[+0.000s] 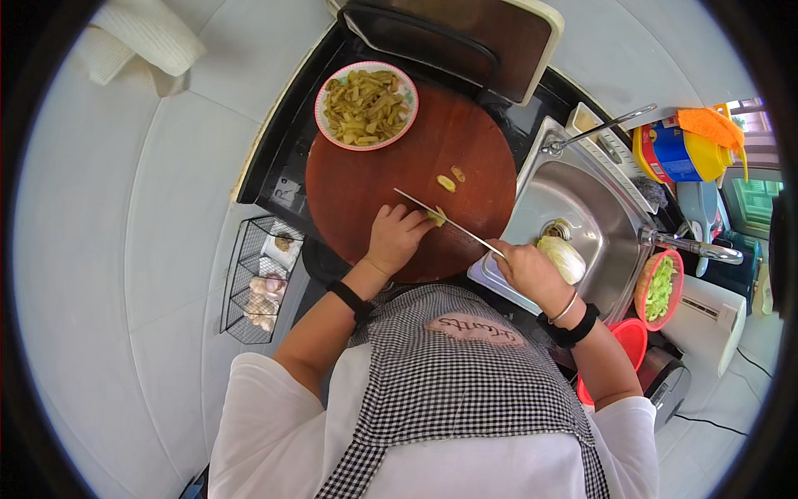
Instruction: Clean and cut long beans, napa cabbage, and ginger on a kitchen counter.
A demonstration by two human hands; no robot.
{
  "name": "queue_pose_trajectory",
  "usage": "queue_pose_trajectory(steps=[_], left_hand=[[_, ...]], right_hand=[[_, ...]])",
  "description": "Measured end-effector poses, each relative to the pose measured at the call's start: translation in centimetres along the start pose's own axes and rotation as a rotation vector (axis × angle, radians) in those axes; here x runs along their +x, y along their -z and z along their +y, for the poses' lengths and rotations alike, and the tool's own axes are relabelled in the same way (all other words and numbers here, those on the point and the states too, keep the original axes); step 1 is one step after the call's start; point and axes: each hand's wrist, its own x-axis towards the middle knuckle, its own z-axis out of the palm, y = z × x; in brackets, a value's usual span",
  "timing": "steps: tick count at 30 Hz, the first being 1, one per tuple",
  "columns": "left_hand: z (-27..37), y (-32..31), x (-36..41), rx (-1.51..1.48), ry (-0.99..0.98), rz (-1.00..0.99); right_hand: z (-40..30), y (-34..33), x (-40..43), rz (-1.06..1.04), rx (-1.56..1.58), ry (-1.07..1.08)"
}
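My right hand (528, 269) grips the handle of a kitchen knife (450, 223), whose blade slants up and left over a round wooden cutting board (361, 193). Against the left side of the blade, my left hand (398, 236) presses its fingertips on a small yellow piece of what looks like ginger (439, 216). Beyond the blade lie a yellow slice (446, 183) and a brownish offcut (458, 173). At the board's far left edge sits a bowl with a pink rim (411, 93), full of olive-green cut vegetable strips (365, 106).
Right of the board is a steel sink (598, 187) holding a cabbage (563, 259). A pink basket (642, 287) of chopped greens stands past it. A wire rack (234, 312) with garlic hangs at left. Behind the board leans a framed tray (542, 56).
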Motion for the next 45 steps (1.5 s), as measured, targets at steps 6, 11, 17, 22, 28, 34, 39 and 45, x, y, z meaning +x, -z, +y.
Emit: queue_pose_trajectory(steps=[6,11,17,22,28,34,39,45], left_hand=[[0.1,0.1,0.2,0.008,-0.002,0.010],[0.3,0.2,0.1,0.025,0.025,0.028],[0.3,-0.1,-0.3,0.010,0.041,0.020],[0.2,0.3,-0.2,0.032,0.026,0.029],[0.2,0.5,0.1,0.021,0.025,0.006],[0.2,0.2,0.1,0.008,0.027,0.052],[0.3,0.4,-0.1,0.022,0.044,0.047],[0.3,0.1,-0.1,-0.007,0.025,0.083]], right_hand=[[0.3,0.0,-1.0,0.149,0.145,0.066],[-0.1,1.4,-1.8,0.086,0.078,0.050],[0.1,0.8,-0.7,0.020,0.013,0.077],[-1.5,-1.6,0.3,0.130,-0.081,0.008],[-0.7,-1.5,-0.3,0.175,0.140,0.047],[0.1,-0.4,-1.1,0.176,0.127,0.026],[-0.9,1.1,-1.3,0.066,0.050,0.022],[-1.4,-1.0,0.3,0.070,0.059,0.013]])
